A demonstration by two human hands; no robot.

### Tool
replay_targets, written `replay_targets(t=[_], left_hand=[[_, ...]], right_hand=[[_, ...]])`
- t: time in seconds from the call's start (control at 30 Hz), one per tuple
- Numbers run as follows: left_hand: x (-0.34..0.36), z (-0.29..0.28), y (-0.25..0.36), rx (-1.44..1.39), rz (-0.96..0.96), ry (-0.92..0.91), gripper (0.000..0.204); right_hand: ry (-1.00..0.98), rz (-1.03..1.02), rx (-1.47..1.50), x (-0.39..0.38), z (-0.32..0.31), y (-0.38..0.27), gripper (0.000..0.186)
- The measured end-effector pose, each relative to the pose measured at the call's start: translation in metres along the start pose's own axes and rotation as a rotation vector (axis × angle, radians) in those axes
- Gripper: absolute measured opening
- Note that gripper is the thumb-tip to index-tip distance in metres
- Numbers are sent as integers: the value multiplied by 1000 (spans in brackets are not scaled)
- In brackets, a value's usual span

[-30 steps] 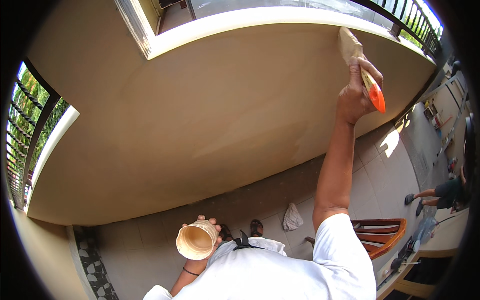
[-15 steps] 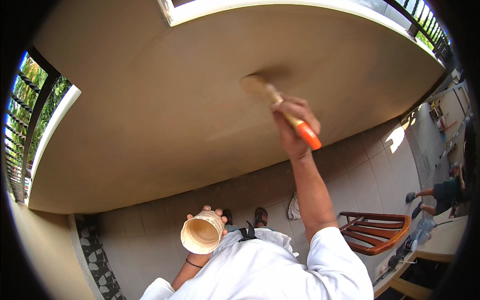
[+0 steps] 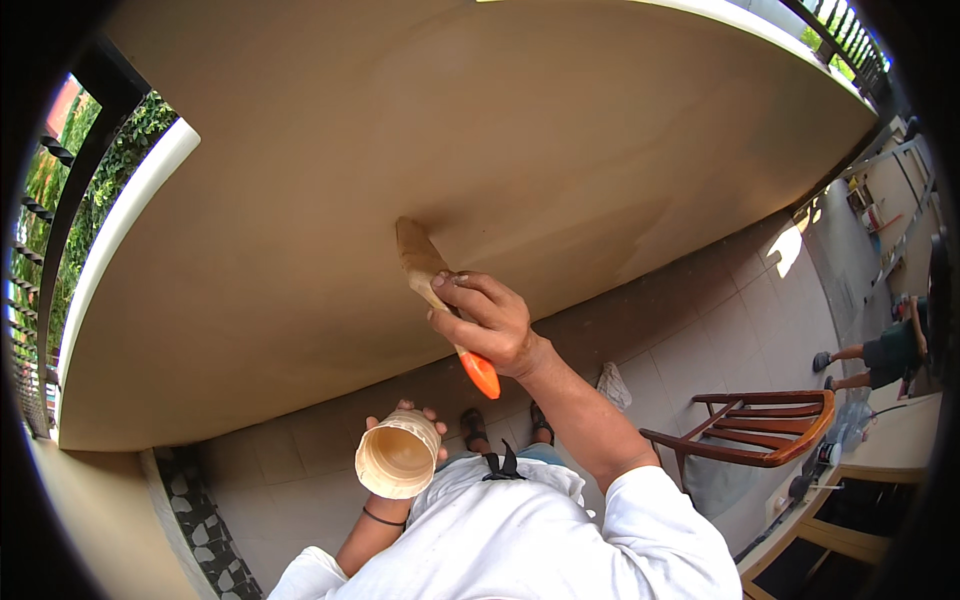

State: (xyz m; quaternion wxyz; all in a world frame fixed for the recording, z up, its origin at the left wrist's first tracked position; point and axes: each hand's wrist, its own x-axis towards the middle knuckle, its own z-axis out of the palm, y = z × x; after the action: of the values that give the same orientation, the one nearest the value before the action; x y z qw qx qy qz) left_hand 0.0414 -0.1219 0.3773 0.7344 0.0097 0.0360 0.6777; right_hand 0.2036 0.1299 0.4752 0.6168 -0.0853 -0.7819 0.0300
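My right hand (image 3: 490, 318) is closed round the handle of a paintbrush (image 3: 420, 262) with an orange handle end. The bristles touch the tan wall (image 3: 300, 250) in front of me, and a slightly darker, damp-looking patch shows on the wall to the right. Low in front of my body, my left hand (image 3: 437, 422) grips a cream plastic cup (image 3: 398, 458) whose mouth is turned toward me. Beige paint coats its inside; how much it holds I cannot tell. Most of the left palm is hidden behind the cup.
A wooden chair (image 3: 770, 430) stands on the tiled floor at my right. A pale rag (image 3: 613, 386) lies near the wall's foot. Farther right, another person's legs (image 3: 850, 365) show. White ledges (image 3: 110, 250) and dark railings (image 3: 75, 250) border the wall. A desk (image 3: 850, 510) fills the lower right.
My right hand has swept the brush left and down across the wall, closer to the cup. The left hand still holds the cup in nearly the same place. My view has shifted slightly.
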Motion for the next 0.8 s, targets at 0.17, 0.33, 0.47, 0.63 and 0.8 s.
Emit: replay_targets(t=[0.17,0.33,0.47,0.63,0.8], left_hand=[[-3,-7,10,44,-30,-6,59],[-5,-13,15,44,-47,5,59],[-14,-24,21,43,-76,50,59],[-21,-37,32,37,-117,66,59],[-23,-41,42,93,-157,132,59]], right_hand=[[323,393,34,-11,-80,58,19],[753,336,-249,-22,-133,125,19],[561,259,-470,-47,-77,109,25],[259,230,-152,-85,30,23,38],[294,291,191,-76,-7,19,25]])
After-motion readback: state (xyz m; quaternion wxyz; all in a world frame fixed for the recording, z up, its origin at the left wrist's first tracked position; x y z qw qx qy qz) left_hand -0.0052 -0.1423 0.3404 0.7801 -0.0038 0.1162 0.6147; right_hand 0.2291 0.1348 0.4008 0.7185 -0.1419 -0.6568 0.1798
